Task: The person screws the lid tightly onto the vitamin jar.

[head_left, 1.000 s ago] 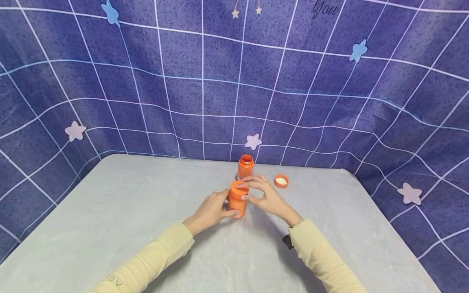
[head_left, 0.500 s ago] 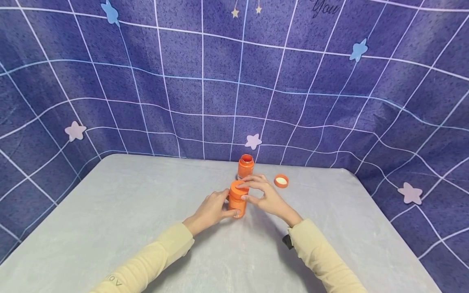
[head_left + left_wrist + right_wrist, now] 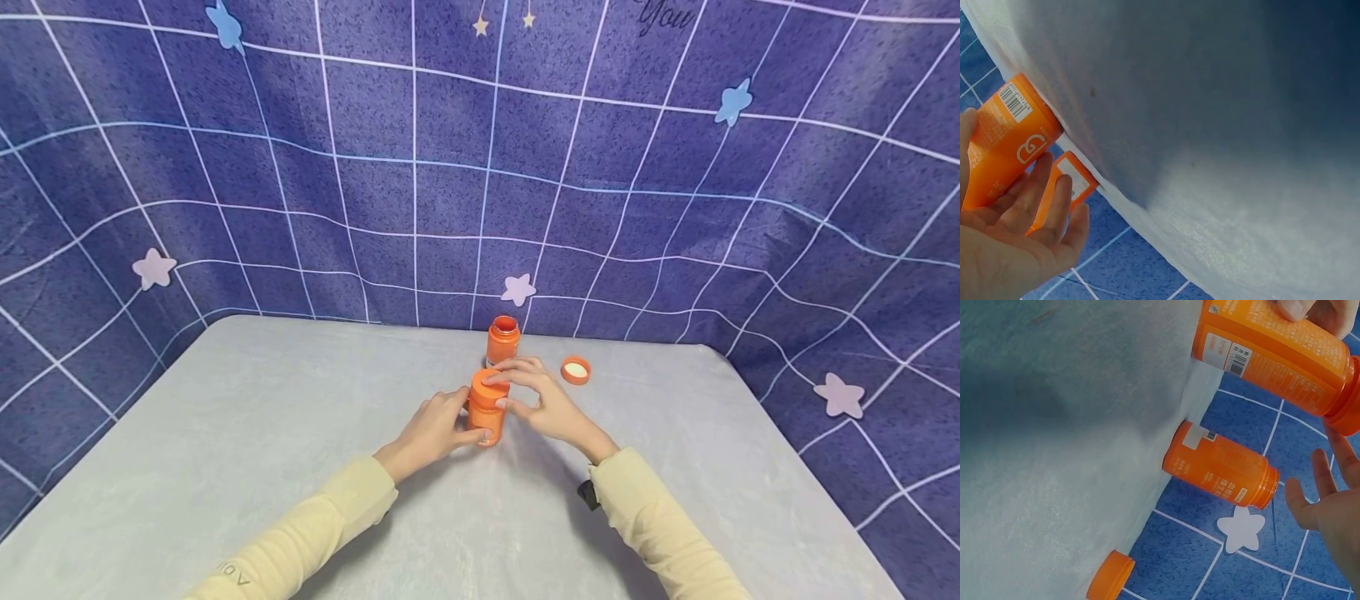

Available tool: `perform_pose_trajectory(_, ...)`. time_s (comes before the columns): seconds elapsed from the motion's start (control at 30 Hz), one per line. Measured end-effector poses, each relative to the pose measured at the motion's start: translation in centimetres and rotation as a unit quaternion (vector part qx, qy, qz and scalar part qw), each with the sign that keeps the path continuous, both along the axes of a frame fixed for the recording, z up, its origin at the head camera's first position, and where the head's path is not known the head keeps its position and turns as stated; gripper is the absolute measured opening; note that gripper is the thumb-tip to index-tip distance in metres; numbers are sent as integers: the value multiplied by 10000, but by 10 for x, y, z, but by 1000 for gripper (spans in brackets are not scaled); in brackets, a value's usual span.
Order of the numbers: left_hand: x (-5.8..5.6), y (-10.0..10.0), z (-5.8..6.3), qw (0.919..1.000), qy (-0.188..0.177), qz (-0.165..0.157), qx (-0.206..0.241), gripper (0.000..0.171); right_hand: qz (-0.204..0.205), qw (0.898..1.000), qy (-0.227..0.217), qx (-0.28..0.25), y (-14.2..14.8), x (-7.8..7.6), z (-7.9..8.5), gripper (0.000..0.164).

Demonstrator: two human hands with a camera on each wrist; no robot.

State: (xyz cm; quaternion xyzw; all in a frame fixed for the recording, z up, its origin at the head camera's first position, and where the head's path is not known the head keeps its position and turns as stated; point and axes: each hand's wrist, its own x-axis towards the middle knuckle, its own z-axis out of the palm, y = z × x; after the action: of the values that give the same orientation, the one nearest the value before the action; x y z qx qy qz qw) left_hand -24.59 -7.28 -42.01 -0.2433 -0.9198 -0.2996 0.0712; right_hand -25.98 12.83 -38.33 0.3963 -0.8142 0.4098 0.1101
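Note:
An orange plastic bottle (image 3: 487, 427) stands upright on the table, with its wide orange cap (image 3: 484, 388) on top. My left hand (image 3: 429, 432) grips the bottle's body from the left, thumb at the front. From the right, my right hand (image 3: 553, 410) holds the cap between thumb and fingers. The label with its barcode shows on this bottle (image 3: 1272, 353) in the right wrist view. Just behind stands a second orange bottle (image 3: 502, 343), uncapped, its mouth showing. A loose orange cap (image 3: 576, 371) lies to its right, white inside facing up.
The grey-white tabletop (image 3: 262, 433) extends around both arms. Behind and beside it hangs a blue curtain (image 3: 375, 192) with a white grid and stars. In the left wrist view, part of the second bottle (image 3: 1075, 181) shows past my fingers.

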Motion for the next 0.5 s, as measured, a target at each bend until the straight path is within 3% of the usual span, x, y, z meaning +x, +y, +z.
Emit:
perform_pose_trajectory(0.23, -2, -1, -1, 9997, 189, 44, -122, 50, -3, 10000, -40, 20, -4, 19, 22, 30)
perform_pose_trajectory(0.5, -3, -1, -2, 9994, 185, 78, -278, 55, -54, 9999, -39, -90, -5, 21, 25, 30)
